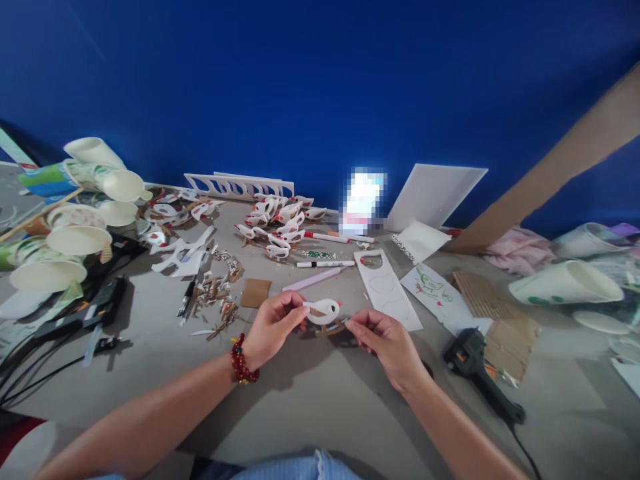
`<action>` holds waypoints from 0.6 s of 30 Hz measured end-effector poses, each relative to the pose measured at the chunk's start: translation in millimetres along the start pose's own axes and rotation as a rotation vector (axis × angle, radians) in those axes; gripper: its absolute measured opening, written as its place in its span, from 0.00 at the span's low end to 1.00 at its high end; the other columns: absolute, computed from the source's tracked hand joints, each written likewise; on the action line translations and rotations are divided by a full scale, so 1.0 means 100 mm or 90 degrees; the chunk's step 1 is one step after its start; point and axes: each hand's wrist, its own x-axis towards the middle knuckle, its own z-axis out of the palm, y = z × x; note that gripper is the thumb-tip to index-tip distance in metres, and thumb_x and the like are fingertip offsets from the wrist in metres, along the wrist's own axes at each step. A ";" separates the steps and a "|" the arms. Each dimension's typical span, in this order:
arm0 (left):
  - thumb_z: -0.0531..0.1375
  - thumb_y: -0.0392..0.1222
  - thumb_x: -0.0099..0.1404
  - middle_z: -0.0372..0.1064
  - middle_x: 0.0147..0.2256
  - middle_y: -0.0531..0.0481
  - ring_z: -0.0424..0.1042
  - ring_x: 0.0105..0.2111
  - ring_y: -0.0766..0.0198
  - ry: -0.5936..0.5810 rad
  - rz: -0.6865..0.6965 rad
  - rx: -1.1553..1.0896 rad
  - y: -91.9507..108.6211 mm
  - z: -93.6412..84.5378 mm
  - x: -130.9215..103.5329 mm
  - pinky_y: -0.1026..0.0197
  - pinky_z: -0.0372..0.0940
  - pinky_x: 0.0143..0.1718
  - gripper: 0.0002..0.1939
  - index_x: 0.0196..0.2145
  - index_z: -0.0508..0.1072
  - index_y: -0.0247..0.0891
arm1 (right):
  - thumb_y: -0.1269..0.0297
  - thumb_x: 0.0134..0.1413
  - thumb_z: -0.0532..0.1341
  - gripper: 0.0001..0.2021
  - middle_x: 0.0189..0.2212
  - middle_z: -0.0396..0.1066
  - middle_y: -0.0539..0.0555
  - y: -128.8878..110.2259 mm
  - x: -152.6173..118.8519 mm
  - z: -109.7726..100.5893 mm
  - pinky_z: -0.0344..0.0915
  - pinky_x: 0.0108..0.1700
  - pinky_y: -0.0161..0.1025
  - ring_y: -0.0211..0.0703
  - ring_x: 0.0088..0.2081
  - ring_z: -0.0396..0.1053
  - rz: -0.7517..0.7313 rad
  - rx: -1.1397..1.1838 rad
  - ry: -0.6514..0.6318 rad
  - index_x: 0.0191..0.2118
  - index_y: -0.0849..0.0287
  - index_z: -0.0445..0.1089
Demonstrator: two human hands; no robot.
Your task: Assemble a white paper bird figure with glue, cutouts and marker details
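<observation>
Just above the table, a small white bird cutout (323, 311) with a red beak, a dark eye and a brown wing is pinched by my left hand (274, 325). The beak points right. My right hand (385, 341) is closed, thumb and fingertips together, close to the bird's lower right side. A thin brownish strip (331, 329) shows below the bird and reaches toward those fingertips. What the right fingers pinch is too small to make out. Many similar birds (287, 217) lie in a pile at the back.
A white sheet with cut-outs (387, 287) and a black glue gun (483, 377) lie to the right. Brown scraps (215, 293), a brown cardboard square (256, 293) and a marker (325, 264) lie ahead. Paper cups (50, 273) stand left; a blue wall (300, 87) closes the back.
</observation>
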 end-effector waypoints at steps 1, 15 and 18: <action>0.61 0.47 0.63 0.66 0.23 0.54 0.66 0.24 0.69 -0.001 0.001 0.001 0.00 0.00 0.00 0.67 0.60 0.28 0.12 0.29 0.69 0.34 | 0.48 0.42 0.69 0.18 0.16 0.63 0.45 0.00 0.00 0.00 0.49 0.22 0.31 0.32 0.20 0.55 -0.001 -0.003 0.001 0.26 0.60 0.70; 0.61 0.48 0.63 0.66 0.24 0.53 0.66 0.24 0.69 0.000 0.002 -0.008 0.01 0.01 0.00 0.66 0.60 0.27 0.13 0.28 0.69 0.35 | 0.48 0.44 0.68 0.18 0.16 0.62 0.45 0.00 0.00 0.01 0.49 0.22 0.32 0.32 0.19 0.55 -0.023 -0.026 0.006 0.26 0.59 0.70; 0.61 0.48 0.63 0.66 0.23 0.54 0.65 0.24 0.69 -0.001 -0.001 -0.009 0.01 0.01 0.00 0.66 0.59 0.27 0.13 0.28 0.68 0.35 | 0.48 0.45 0.67 0.18 0.16 0.62 0.45 0.03 0.01 0.00 0.50 0.21 0.31 0.32 0.19 0.55 -0.028 -0.030 0.007 0.26 0.60 0.70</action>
